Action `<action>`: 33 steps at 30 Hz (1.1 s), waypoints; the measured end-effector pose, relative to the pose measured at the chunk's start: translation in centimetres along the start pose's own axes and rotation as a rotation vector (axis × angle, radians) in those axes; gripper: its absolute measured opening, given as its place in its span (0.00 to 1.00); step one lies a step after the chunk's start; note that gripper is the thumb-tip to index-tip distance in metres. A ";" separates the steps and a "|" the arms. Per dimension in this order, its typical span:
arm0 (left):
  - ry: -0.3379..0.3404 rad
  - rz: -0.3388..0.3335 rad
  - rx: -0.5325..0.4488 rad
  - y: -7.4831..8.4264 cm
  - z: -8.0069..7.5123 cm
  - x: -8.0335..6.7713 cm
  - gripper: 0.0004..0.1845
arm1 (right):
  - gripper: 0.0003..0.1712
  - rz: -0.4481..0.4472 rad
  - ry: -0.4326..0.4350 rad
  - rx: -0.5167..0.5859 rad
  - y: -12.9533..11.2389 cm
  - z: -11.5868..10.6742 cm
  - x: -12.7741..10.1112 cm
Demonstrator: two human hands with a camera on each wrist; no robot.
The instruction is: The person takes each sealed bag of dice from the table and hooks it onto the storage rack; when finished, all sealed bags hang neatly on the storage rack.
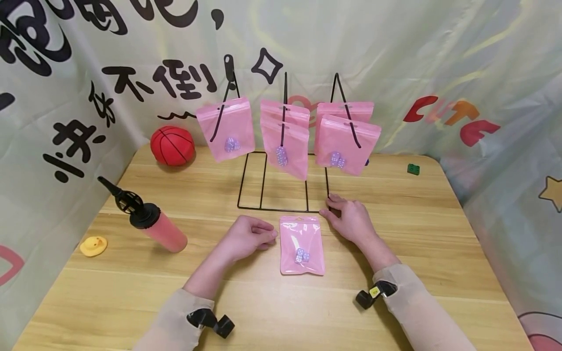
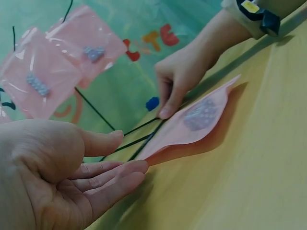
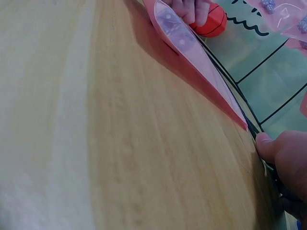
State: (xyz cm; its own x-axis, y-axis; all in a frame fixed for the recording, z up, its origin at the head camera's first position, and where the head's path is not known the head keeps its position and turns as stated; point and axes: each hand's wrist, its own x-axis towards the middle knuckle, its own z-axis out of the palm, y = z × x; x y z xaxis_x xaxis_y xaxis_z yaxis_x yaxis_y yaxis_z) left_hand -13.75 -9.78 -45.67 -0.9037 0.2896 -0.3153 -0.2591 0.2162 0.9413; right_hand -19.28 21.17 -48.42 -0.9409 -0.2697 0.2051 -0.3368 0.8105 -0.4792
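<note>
A pink pouch (image 1: 302, 245) with small dice inside lies flat on the wooden table (image 1: 439, 273), its long axis running away from the person, hang-hole end toward the black wire rack (image 1: 283, 183). It sits between the two hands. The left hand (image 1: 248, 238) rests just left of the pouch, fingers loosely bent with the tips at or almost at its left edge; the left wrist view shows the palm open and nothing held. The right hand (image 1: 350, 218) lies right of the pouch and a little farther out, fingers flat on the table with the tips pressing the rack's base wire at its near right corner. The left hand is the nearer one to the pouch. Beyond the pouch, more pink pouches (image 1: 287, 141) hang from the rack's hooks. Left of the rack lie a pump (image 1: 149, 219), a yellow duck (image 1: 93, 245) and a red ball (image 1: 172, 145).
</note>
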 end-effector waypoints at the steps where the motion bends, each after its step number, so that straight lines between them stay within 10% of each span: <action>1: -0.012 -0.004 -0.011 -0.1 0.2 0.1 0.14 | 0.27 -0.001 0.000 0.001 0.0 0.0 0.0; 23: 0.025 -0.077 0.000 -0.4 2.9 1.6 0.12 | 0.27 0.007 -0.008 0.004 0.0 0.0 0.0; 33: 0.101 0.247 0.151 -0.6 2.4 1.1 0.03 | 0.24 0.000 -0.015 -0.013 0.1 -0.1 0.1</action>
State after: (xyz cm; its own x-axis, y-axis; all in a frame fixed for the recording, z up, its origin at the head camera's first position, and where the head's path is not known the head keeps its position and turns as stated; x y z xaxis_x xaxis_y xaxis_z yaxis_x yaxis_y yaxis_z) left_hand -13.84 -7.38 -46.86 -0.9643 0.2580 -0.0587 0.0192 0.2896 0.9570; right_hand -19.40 21.32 -48.40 -0.9413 -0.2774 0.1922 -0.3364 0.8170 -0.4683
